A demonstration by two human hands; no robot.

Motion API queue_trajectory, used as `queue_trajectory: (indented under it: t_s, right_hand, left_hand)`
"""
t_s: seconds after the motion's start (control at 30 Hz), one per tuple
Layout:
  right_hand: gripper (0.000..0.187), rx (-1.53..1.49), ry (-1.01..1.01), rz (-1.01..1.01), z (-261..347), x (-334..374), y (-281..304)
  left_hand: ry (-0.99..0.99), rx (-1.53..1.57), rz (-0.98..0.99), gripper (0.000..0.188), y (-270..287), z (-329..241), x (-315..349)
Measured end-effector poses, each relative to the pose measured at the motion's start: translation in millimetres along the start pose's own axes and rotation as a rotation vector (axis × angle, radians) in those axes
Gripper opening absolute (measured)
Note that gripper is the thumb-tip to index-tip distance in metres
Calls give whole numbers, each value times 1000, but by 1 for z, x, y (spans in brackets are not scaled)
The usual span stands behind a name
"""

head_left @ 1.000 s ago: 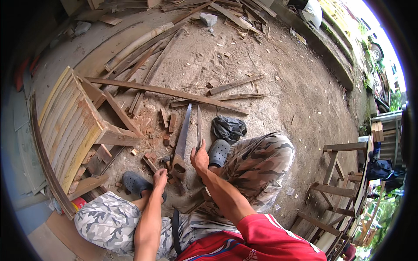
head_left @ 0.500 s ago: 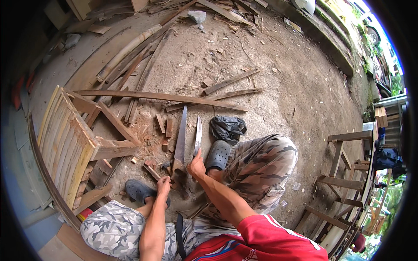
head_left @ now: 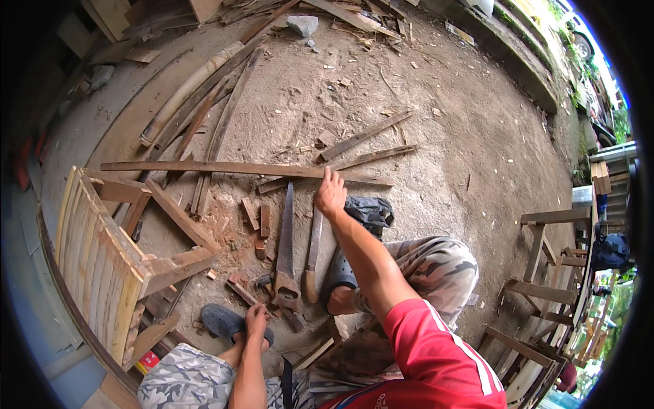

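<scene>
My right hand [head_left: 330,195] reaches forward, its fingers closed over a long narrow wooden strip [head_left: 225,168] lying across the ground. Just nearer me lies a long knife [head_left: 314,249] with a wooden handle, next to a handsaw [head_left: 285,249] whose blade points away. Low down, my left hand [head_left: 256,319] is closed at the near end of a short wooden stick [head_left: 242,293]; whether the stick is between its fingers cannot be made out. A dark metal tool head [head_left: 264,280] shows beside the saw handle. Small cut wood blocks [head_left: 265,220] lie left of the saw.
A slatted wooden frame [head_left: 102,232] stands at left. A black plastic bag [head_left: 370,213] lies by my right shoe [head_left: 340,273]. More boards [head_left: 371,134] and long poles [head_left: 197,88] lie farther off. A wooden rack [head_left: 545,293] is at right, a concrete ledge [head_left: 504,61] at far right.
My right hand has let go of the long knife, left it beside the saw, and moved forward to the long strip. My left hand stays by the short stick. The view has shifted slightly.
</scene>
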State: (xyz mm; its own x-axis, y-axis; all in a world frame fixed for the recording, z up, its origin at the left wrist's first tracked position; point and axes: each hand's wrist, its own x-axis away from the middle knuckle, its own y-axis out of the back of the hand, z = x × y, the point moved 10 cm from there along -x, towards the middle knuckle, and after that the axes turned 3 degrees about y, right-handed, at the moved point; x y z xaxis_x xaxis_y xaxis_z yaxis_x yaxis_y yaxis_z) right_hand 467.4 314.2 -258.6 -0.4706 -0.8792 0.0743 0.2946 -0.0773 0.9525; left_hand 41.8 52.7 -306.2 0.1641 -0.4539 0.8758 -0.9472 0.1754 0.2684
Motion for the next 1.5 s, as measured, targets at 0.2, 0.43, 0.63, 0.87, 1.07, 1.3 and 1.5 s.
queue_trajectory:
  t_s: [0.2,0.43,0.63,0.87,1.07,1.3,1.5]
  right_hand:
    - [41,122,-174,-92,-29,-32,-30]
    - [26,123,-98,28,-11,-12,-31]
    - [35,74,166,32,-22,-10,-33]
    - [28,63,49,125,-20,-62,-13]
    - [32,-96,-86,13,-39,-115,-4]
    - [28,8,92,110,-48,-127,-21]
    - [29,57,167,30,-41,-120,2]
  left_hand:
    - [16,51,-33,30,5,20,-2]
    - [30,36,-47,28,-7,22,6]
    - [21,-30,-18,29,-26,0,6]
    - [-93,-73,-21,35,-23,8,-11]
    - [16,-36,-53,33,-23,-3,13]
    - [-9,-4,-44,30,-13,12,4]
    - [-26,-35,-43,29,-21,1,7]
